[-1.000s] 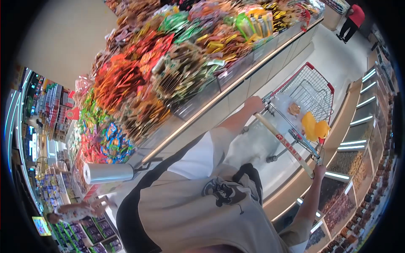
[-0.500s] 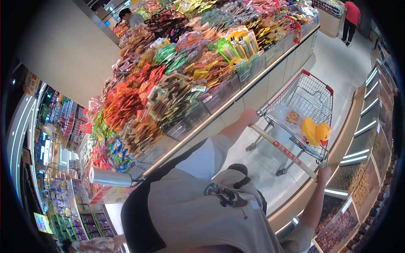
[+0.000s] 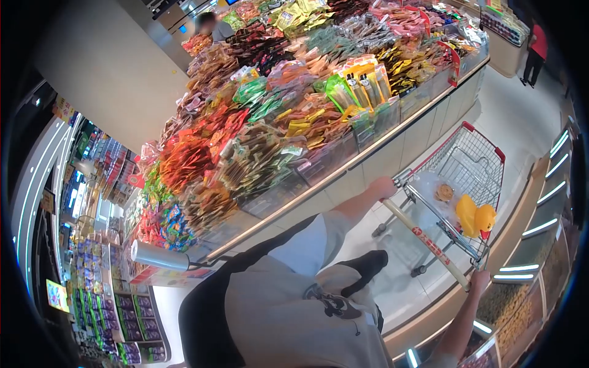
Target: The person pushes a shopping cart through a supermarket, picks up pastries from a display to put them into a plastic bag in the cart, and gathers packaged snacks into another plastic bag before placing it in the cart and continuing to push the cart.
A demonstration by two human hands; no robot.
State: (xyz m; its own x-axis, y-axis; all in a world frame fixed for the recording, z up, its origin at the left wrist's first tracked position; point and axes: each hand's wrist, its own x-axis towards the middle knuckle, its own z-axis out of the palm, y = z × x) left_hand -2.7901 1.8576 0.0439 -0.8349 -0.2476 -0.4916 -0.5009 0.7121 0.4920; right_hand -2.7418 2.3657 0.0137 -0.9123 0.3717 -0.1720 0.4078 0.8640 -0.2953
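A shopping cart [image 3: 457,153] of metal wire with red corner pieces stands in the aisle. My left hand [image 3: 383,187] is closed around the left end of its pale handlebar [image 3: 426,240], which bears red lettering. At the bar's other end, my right hand [image 3: 480,281] is wrapped round it near the corner. Inside the cart lies a yellow duck-shaped thing [image 3: 475,216] with an orange beak. Beside it is a clear plastic bag [image 3: 427,187] with something brownish in or on it.
On the left runs a long counter [image 3: 392,147] heaped with colourful snack packets [image 3: 257,147]. A roll of clear bags [image 3: 159,256] sits at its near corner. Bulk-food bins [image 3: 521,306] line the right side. A person in red [image 3: 537,52] stands far up the aisle; another [image 3: 215,26] is behind the counter.
The whole view has shifted, so the cart and counter appear farther right and lower. One of my feet has swung forward toward the cart. Both hands keep their hold on the handlebar.
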